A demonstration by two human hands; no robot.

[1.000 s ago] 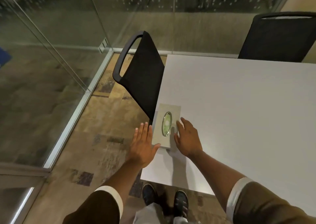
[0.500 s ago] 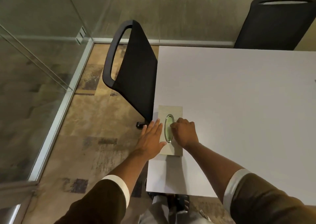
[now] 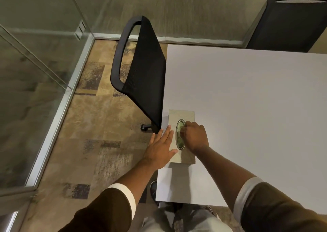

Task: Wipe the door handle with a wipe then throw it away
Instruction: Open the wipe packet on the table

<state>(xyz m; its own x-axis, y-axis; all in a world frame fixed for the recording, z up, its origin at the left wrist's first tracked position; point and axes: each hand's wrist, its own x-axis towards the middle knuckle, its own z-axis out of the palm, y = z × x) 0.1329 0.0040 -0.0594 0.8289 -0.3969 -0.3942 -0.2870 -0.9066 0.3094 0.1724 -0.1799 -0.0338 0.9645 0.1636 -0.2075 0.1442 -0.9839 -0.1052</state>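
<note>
A beige wipe box (image 3: 182, 114) lies flat near the left edge of the white table (image 3: 247, 99). Its top has an oval, metal-rimmed opening (image 3: 180, 139) showing something greenish inside. My left hand (image 3: 161, 148) rests flat on the box's left side, fingers stretched out and thumb on the top. My right hand (image 3: 194, 136) is bunched at the opening, fingertips pinched inside its rim on the wipe there. The pinched wipe itself is hidden by the fingers. No door handle is in view.
A black mesh chair (image 3: 145, 68) stands against the table's left edge just beyond the box. A second black chair (image 3: 292, 24) sits at the far right corner. Glass walls (image 3: 35, 72) with metal frames bound the patterned carpet on the left and at the back.
My right hand went from lying open beside the box to pinching into the oval opening. My left hand slid from the table edge onto the box's left side.
</note>
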